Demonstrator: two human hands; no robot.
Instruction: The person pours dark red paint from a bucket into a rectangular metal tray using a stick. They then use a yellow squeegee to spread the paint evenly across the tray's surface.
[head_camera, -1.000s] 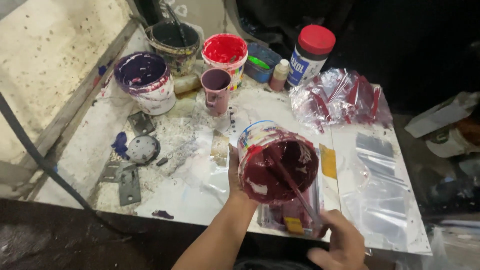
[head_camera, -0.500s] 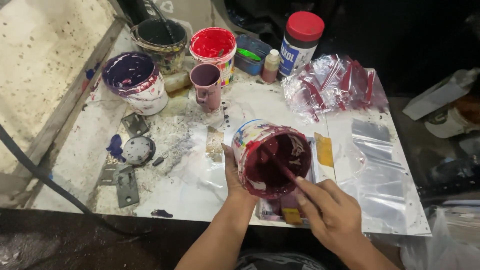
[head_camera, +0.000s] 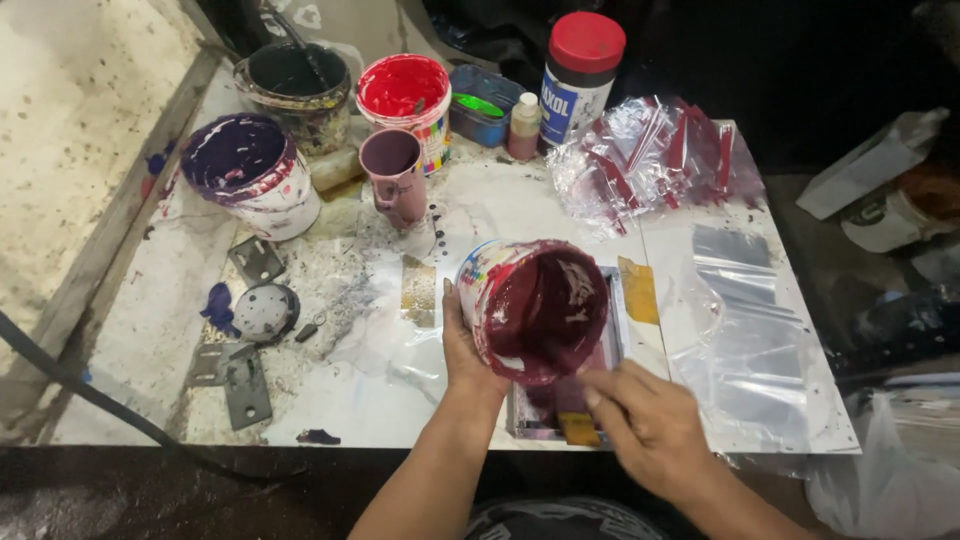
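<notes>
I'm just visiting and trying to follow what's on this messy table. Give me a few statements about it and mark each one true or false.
1. The left hand holds the tilted tub of dark red paint. True.
2. The right hand rests on the red-lidded jar. False: it is at the near table edge, below the tub.
3. The purple paint tub stands at the left of the table. True.
4. The mauve cup lies on its side. False: it stands upright.
5. The pile of clear plastic bags sits left of the tubs. False: it is at the right.

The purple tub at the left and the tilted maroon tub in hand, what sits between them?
In the head view, a mauve cup stands between them.
</notes>
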